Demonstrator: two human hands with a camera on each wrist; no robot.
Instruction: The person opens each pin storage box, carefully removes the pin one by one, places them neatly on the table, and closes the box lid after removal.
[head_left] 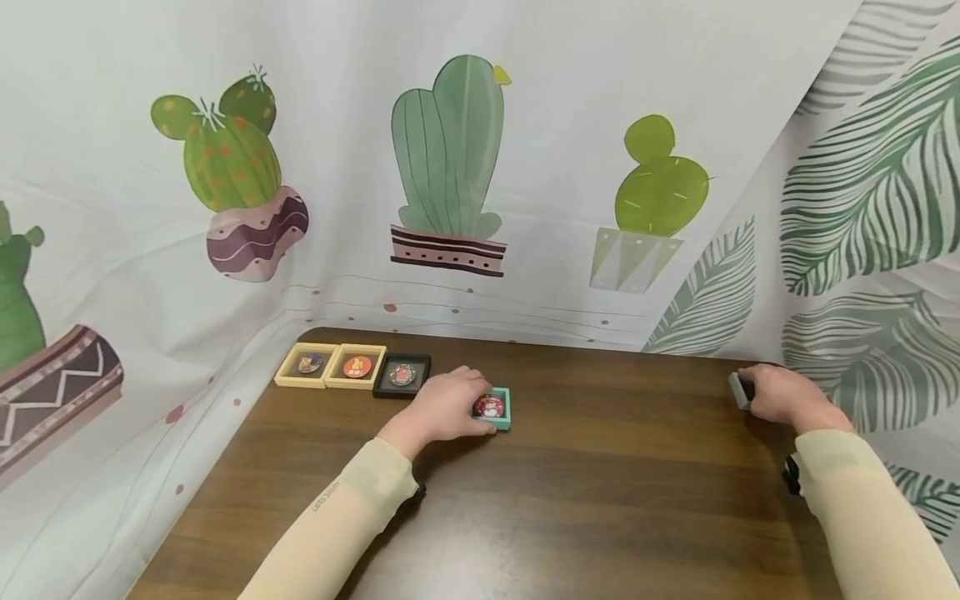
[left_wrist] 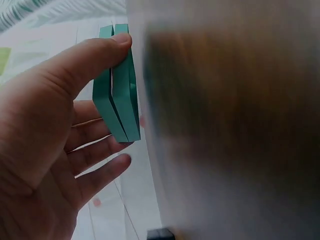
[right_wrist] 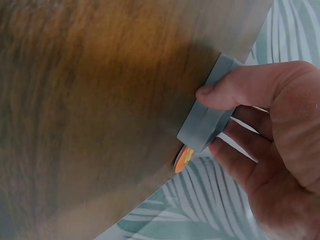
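My left hand (head_left: 448, 406) grips a small teal square display case (head_left: 504, 410) that shows a round red badge (head_left: 489, 406) inside. In the left wrist view the thumb presses one side of the teal case, whose two halves meet at a thin seam. My right hand (head_left: 791, 395) holds a grey square case (head_left: 739, 392) at the table's far right corner. The right wrist view has its thumb across the grey side, with fingers behind. Just beside that case is an orange round badge (right_wrist: 184, 160) with a yellow design.
Left of my left hand stand a black case (head_left: 380, 385) and two cream cases, one at the far left (head_left: 279, 377) and one in the middle (head_left: 333, 377), each with a round badge. The brown wooden table (head_left: 600, 475) meets a cactus-print curtain (head_left: 555, 192) at the back.
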